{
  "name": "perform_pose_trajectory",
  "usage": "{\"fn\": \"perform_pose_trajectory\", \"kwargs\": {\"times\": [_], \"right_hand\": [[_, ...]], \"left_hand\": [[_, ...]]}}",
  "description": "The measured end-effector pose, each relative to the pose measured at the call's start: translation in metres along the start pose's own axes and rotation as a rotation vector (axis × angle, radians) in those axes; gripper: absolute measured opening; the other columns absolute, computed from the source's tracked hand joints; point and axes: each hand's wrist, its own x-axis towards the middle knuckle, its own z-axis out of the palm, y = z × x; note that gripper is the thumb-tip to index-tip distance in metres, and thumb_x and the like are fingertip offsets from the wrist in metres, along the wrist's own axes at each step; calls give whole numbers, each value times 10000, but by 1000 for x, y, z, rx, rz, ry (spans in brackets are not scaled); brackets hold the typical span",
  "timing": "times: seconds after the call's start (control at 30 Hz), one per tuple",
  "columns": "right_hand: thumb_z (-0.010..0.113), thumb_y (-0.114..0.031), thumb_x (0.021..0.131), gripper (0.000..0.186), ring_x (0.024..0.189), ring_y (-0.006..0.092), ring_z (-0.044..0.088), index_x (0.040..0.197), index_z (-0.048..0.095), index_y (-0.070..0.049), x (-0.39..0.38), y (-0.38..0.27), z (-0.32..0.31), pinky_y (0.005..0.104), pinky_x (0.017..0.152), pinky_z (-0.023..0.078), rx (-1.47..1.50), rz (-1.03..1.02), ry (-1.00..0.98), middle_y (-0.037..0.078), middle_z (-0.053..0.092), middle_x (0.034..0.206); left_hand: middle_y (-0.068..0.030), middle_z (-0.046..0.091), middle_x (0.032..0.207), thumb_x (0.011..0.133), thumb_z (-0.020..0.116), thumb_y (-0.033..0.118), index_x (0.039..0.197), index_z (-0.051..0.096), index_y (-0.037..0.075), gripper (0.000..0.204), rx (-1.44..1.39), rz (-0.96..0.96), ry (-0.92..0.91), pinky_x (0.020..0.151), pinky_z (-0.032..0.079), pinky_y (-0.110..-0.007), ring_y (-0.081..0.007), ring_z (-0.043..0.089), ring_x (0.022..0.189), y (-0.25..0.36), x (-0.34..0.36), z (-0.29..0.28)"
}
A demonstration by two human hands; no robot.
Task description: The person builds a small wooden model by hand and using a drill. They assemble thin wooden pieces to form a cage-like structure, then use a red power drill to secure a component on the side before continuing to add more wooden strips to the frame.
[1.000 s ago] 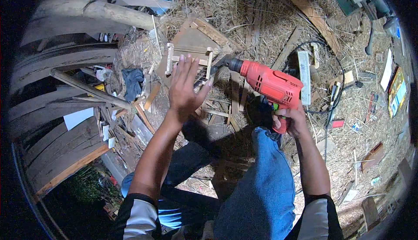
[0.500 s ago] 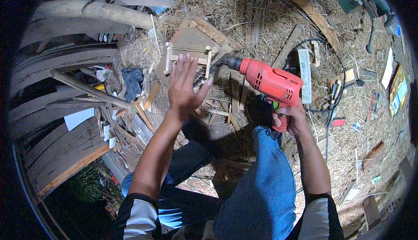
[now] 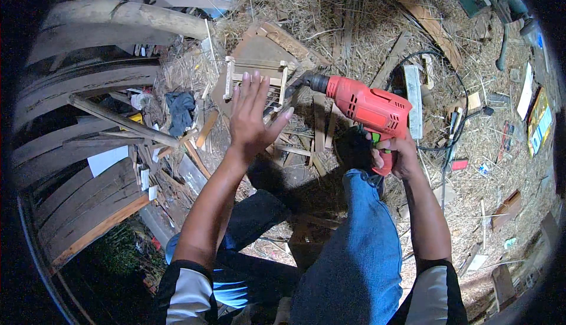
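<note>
Sitting just beyond fingers (image 3: 254,86): wooden frame (image 3: 254,71)

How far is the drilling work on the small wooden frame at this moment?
Done: the small wooden frame already has its slats between two side rails. In hand: the left hand is spread over it, and the right hand aims the red drill at its right rail. Left: I cannot tell whether the hole is drilled.
</note>
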Motion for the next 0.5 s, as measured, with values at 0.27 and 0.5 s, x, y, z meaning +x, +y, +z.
{"fn": "perform_pose_trajectory", "kwargs": {"times": [0.27,0.5], "right_hand": [[618,-79,740,534,498,212,567,1255,555,49,4,7,-13,331,449,483,31,57,-22,153,672,1000],[620,-65,753,508,500,210,576,1241,572,67,10,4,1,328,456,490,19,23,-52,171,679,1051]], "left_hand": [[-259,396,1588,828,804,365,1521,437,-8,868,-1,10,-20,1206,252,-586,-438,345,1493,-2,0,-1],[-263,392,1588,829,799,379,1515,440,-17,870,-11,10,-20,1213,243,-581,-442,343,1492,-4,0,0]]}}
